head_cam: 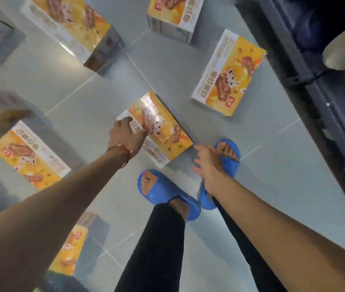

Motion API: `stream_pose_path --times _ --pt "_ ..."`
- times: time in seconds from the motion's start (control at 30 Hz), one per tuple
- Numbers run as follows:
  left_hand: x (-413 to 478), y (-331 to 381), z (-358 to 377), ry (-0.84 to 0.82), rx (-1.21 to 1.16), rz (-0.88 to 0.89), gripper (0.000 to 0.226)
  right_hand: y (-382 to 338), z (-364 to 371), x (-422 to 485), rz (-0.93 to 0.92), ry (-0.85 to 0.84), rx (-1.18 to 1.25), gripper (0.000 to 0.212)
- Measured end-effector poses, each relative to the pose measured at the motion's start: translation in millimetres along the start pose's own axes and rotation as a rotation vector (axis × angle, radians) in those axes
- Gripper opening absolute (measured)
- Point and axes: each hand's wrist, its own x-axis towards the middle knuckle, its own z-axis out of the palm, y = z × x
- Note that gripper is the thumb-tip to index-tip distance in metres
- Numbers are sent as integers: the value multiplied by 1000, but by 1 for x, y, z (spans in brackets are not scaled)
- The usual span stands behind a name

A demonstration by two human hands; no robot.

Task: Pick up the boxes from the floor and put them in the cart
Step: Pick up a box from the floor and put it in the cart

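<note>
Now the reach: left hand lies spread open on the near corner of the orange-and-white printed cardboard box on the grey tiled floor at frame centre; right hand hovers open beside it, needing to close on the opposite end

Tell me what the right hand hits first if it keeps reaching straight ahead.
Probably the near corner of the centre box: the right hand points at it, fingers spread, not touching yet. Depth is uncertain.

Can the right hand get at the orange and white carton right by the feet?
Probably yes: the right hand hovers open beside the orange and white carton, nothing between them, while the left hand rests on its far end.
</note>
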Motion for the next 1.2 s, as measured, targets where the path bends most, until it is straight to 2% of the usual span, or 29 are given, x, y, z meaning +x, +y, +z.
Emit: stream_pose_path --times 0.07,0.17,0.23,0.37,0.47,0.57,0.73,0.83,0.93,1.03,1.2 --pt "27 -5 14 93 85 49 73 4 15 29 49 -7 43 19" --pt "63 -11 33 159 124 114 88 9 39 72 152 -19 53 58" --pt "86 -14 41 131 107 123 94 11 53 93 200 -5 52 70" --pt "121 -17 47 81 56 82 94 7 68 119 241 -147 244 41" --pt "122 -15 49 100 1 31 91 3 67 123 232 -206 244 41" --pt "101 -15 45 144 -121 -28 89 2 61 109 208 -192 230 32" --pt "39 -12 24 195 -326 -99 77 0 34 58 137 -73 246 13" --pt "-11 -3 -4 207 -414 -148 79 -8 14 1 94 -53 261 8" --pt "-67 10 -43 164 -489 -166 83 -19 -4 -70 19 -8 277 14" --pt "-125 21 -86 153 -642 -151 79 -34 -23 -147 -73 -21 250 32" --pt "-221 32 -157 234 -767 -89 72 -58 -47 -259 -250 -85 88 59"
